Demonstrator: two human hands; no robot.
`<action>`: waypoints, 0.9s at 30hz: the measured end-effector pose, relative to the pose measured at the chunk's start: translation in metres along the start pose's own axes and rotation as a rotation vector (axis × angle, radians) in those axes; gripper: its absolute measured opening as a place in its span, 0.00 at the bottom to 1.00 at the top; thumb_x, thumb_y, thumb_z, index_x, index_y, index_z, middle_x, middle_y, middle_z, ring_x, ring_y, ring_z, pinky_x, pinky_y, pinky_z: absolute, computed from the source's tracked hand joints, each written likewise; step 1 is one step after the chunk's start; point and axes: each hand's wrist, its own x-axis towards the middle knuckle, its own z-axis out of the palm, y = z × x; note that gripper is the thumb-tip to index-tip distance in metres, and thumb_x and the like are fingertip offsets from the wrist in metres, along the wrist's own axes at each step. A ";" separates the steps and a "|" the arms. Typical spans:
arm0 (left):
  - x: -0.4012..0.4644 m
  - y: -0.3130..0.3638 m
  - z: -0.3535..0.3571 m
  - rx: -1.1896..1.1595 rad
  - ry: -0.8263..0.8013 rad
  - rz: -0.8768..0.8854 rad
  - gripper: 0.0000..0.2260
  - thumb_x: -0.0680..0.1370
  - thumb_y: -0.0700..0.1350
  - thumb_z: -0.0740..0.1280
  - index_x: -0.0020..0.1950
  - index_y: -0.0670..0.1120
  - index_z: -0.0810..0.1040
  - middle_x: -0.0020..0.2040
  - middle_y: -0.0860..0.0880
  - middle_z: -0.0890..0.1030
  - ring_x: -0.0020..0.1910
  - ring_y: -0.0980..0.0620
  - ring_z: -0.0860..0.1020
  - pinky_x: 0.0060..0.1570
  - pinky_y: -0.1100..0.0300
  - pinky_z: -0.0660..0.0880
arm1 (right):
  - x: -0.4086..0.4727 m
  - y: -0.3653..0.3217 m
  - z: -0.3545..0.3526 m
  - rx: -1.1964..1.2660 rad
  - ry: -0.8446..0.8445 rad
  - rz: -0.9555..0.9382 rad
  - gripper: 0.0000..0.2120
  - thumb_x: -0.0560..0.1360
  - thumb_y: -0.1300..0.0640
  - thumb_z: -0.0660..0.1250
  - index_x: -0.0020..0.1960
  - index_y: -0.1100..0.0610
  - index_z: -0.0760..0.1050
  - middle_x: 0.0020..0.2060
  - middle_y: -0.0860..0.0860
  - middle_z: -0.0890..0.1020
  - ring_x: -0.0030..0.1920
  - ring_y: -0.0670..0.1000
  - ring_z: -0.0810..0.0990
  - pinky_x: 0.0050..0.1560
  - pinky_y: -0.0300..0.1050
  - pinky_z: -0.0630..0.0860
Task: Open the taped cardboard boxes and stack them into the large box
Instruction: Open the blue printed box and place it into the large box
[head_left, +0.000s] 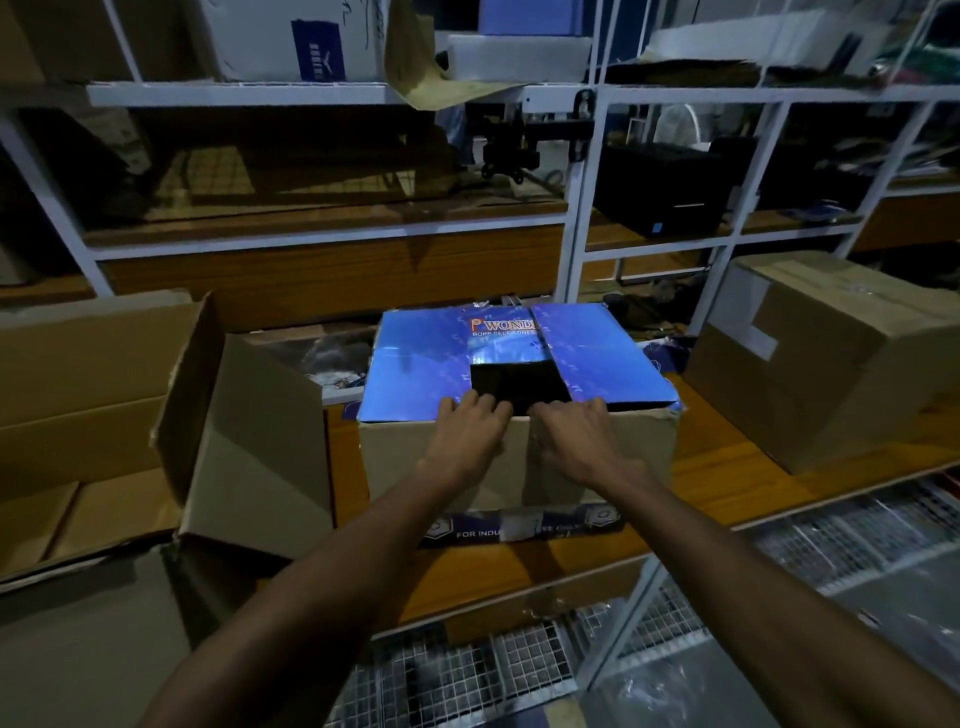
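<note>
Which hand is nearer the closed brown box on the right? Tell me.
Right. The right hand rests on the blue-topped box's front edge, on the side toward the closed brown box; the left hand sits beside it, farther away.

A box (519, 395) is sitting mid-worktop (727, 467), both hands (470, 431) resting on its near top edge; an open large box (104, 415) is lying left, a closed carton (831, 353) standing right.

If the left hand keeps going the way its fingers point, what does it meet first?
Probably nothing solid at once. The left hand rests on the near top edge of the blue-topped box, fingers pointing into its dark opening. What lies inside is too dark to tell.
</note>
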 end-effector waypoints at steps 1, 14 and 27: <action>0.001 -0.001 0.002 -0.003 0.007 0.005 0.16 0.80 0.46 0.66 0.68 0.47 0.69 0.63 0.44 0.75 0.65 0.41 0.69 0.56 0.47 0.64 | -0.001 0.002 0.007 0.037 -0.005 -0.012 0.13 0.79 0.51 0.64 0.63 0.51 0.74 0.62 0.53 0.79 0.65 0.58 0.76 0.61 0.55 0.64; 0.044 0.054 0.011 -0.057 0.095 0.045 0.21 0.83 0.61 0.54 0.60 0.47 0.77 0.58 0.45 0.81 0.58 0.44 0.77 0.56 0.48 0.68 | 0.016 0.089 0.002 0.083 0.238 0.261 0.28 0.82 0.45 0.59 0.78 0.56 0.61 0.79 0.60 0.59 0.79 0.64 0.55 0.77 0.63 0.53; 0.083 0.111 0.022 -0.023 0.167 0.118 0.19 0.84 0.63 0.54 0.56 0.49 0.74 0.48 0.47 0.81 0.45 0.46 0.81 0.38 0.54 0.70 | 0.030 0.136 -0.011 0.288 -0.034 0.636 0.11 0.79 0.52 0.67 0.57 0.58 0.76 0.49 0.56 0.78 0.46 0.56 0.76 0.41 0.48 0.71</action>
